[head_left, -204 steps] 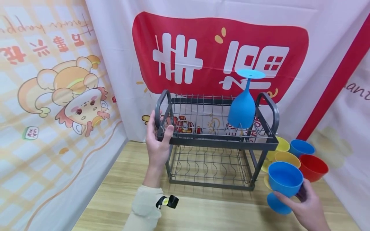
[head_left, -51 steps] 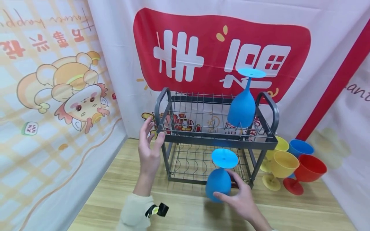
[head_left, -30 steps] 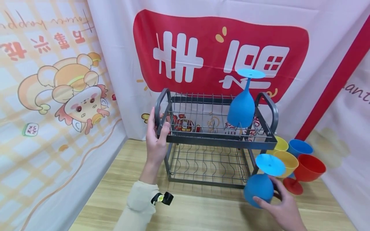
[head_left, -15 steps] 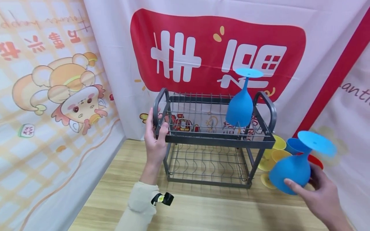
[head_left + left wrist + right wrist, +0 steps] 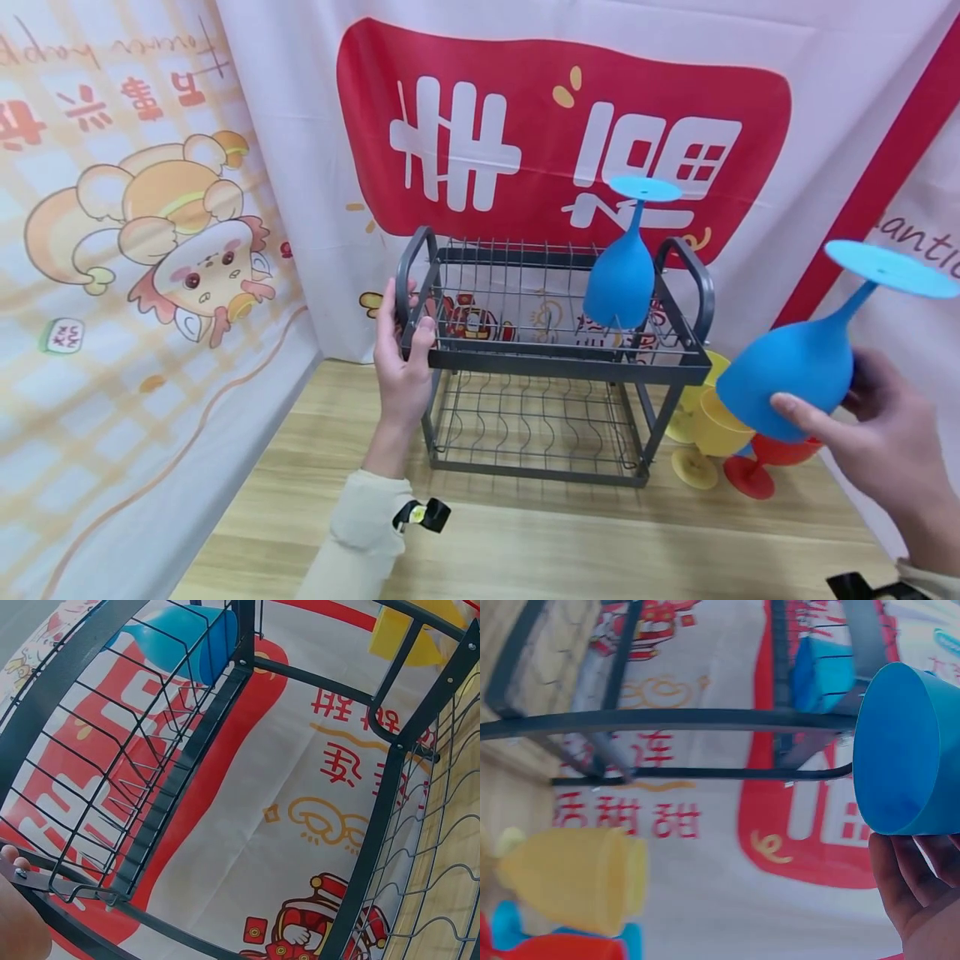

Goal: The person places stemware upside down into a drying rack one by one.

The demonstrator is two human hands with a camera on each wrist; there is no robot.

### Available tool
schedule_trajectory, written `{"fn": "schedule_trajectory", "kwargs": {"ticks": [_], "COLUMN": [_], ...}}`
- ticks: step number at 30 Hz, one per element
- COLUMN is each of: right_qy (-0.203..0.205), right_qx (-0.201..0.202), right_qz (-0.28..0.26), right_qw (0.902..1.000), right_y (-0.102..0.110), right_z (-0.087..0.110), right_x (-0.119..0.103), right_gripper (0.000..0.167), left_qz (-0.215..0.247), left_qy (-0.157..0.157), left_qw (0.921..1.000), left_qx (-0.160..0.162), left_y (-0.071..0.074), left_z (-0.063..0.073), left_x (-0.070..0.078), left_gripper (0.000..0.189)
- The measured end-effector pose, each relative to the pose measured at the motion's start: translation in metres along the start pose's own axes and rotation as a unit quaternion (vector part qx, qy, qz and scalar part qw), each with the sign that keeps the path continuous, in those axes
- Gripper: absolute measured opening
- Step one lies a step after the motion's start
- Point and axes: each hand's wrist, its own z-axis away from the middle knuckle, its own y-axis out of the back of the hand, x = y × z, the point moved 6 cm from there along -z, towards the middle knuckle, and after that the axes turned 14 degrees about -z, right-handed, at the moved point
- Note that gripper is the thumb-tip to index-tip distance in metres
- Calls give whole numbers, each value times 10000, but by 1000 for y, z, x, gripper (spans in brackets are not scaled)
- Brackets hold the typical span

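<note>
My right hand [image 5: 892, 425] grips a blue plastic goblet [image 5: 795, 375] by its bowl, tipped mouth-down with its round foot up to the right. It is held in the air at the right of the rack, and the right wrist view looks into its open mouth. My left hand [image 5: 402, 367] holds the left end of the dark two-tier dish rack [image 5: 562, 364], thumb on the front corner and fingers behind the side handle. Another blue goblet [image 5: 621, 283] stands upside down at the right of the rack's upper tier.
Behind the held goblet, yellow goblets [image 5: 716, 429] and a red goblet [image 5: 750, 477] stand on the wooden table [image 5: 525, 550], with a blue one mostly hidden. Printed cloth hangs at the back and sides. The rack's lower tier [image 5: 536, 425] is a wavy wire grid.
The right hand first took the blue goblet upright, turned it over before the rack, then lifted it up and right. The left hand let go of the rack briefly and grips it again.
</note>
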Motion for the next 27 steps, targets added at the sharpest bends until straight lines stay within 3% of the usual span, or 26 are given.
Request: {"fn": "schedule_trajectory", "kwargs": {"ticks": [9, 15, 27], "right_qy": [-155, 85, 307], "right_qx": [-104, -576, -1388], "right_qz": [-276, -542, -1258], "right_qw": [9994, 9968, 9818], "right_y": [-8, -35, -94], "right_z": [-26, -39, -59], "right_x": [-46, -74, -115], "right_gripper": [86, 86, 84], "left_qz": [72, 107, 84], "left_qy": [-13, -4, 9], "left_qw": [10000, 9999, 10000], "left_qx": [-34, -11, 19], "left_y": [-1, 0, -2], "left_z": [0, 1, -1], "left_x": [1, 1, -1], "left_gripper": [67, 66, 66]}}
